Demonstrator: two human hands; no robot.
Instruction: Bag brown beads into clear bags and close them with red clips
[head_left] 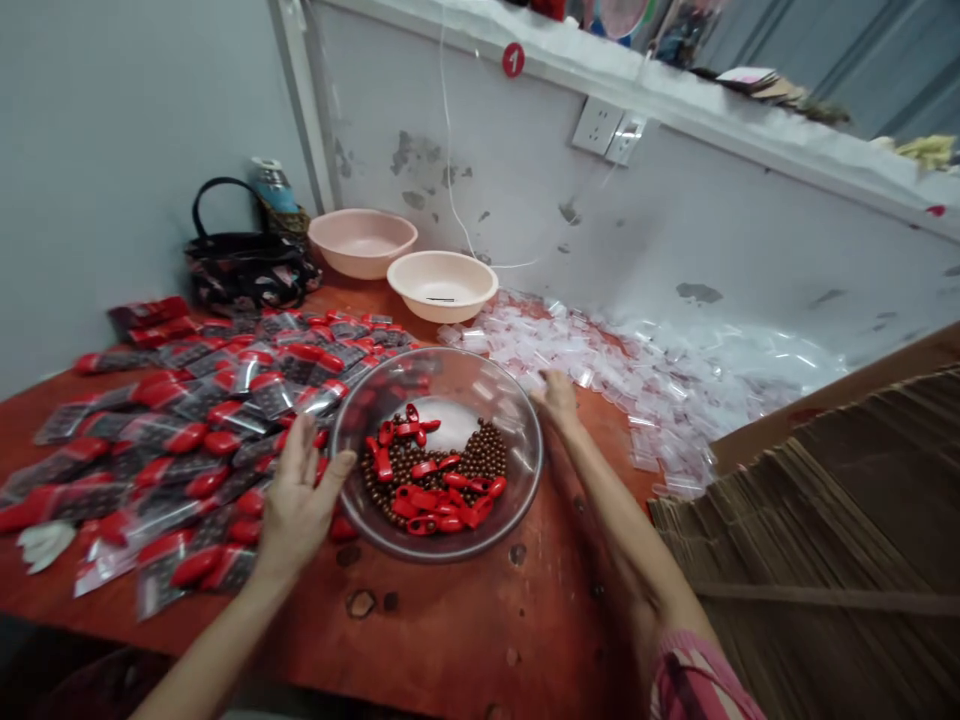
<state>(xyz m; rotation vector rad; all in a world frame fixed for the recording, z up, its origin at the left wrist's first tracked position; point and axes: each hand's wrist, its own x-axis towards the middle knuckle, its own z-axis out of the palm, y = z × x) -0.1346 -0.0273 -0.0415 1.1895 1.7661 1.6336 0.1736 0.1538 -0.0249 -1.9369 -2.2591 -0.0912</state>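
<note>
A clear plastic bowl (442,548) stands on the red table, holding many small brown balls (484,450) and several glossy red plastic pieces (427,498). My left hand (298,510) is beside the bowl's left rim, fingers stretched up and thumb at the rim. Across from it, my right hand (559,402) is at the bowl's right rim, fingers extended and partly blurred; I cannot tell how firmly it touches. Under and behind my left hand lies a heap of clear packets with red pieces and dark contents (202,425).
A pile of small clear plastic pieces (667,390) spreads along the wall. Two basins, one pink (364,255) and one cream (442,305), stand at the back near a black handbag (244,270) and a flask (276,190). Stacked cardboard (840,520) borders the right side.
</note>
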